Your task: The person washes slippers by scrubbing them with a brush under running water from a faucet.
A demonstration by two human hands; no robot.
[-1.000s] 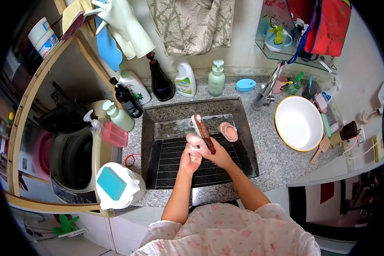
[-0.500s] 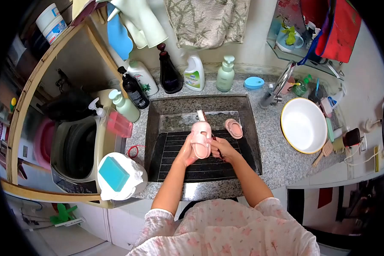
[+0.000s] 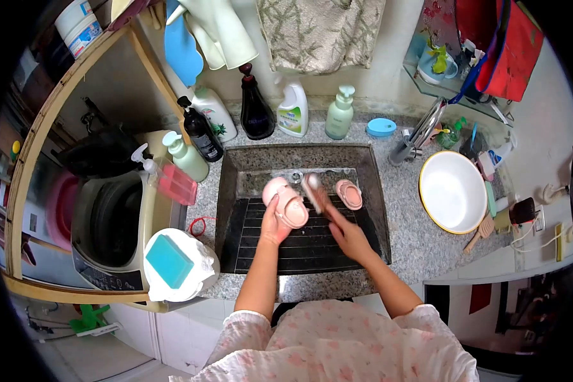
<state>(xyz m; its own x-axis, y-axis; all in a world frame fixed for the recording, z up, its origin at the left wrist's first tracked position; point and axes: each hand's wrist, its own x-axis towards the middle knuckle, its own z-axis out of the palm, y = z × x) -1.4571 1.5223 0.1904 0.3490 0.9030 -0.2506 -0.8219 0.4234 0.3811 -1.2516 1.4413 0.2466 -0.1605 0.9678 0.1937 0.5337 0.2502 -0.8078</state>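
Observation:
Over the sink, my left hand is closed on a small pink sandal, its open toe toward me. My right hand grips the handle of a scrubbing brush, which is smeared by motion. The brush head is just right of the sandal, apart from it. A second pink sandal lies in the sink on the right, beyond my right hand. A black rack with light bars covers the sink floor beneath both hands.
Several bottles, including a green pump bottle, line the back of the counter. At right are the faucet and a white basin with a yellow rim. A white bin bearing a teal sponge stands left, near a washing machine.
The held sandal has moved left and turned in my left hand. My right hand has drawn away to the right, and the brush has swung out from behind the sandal.

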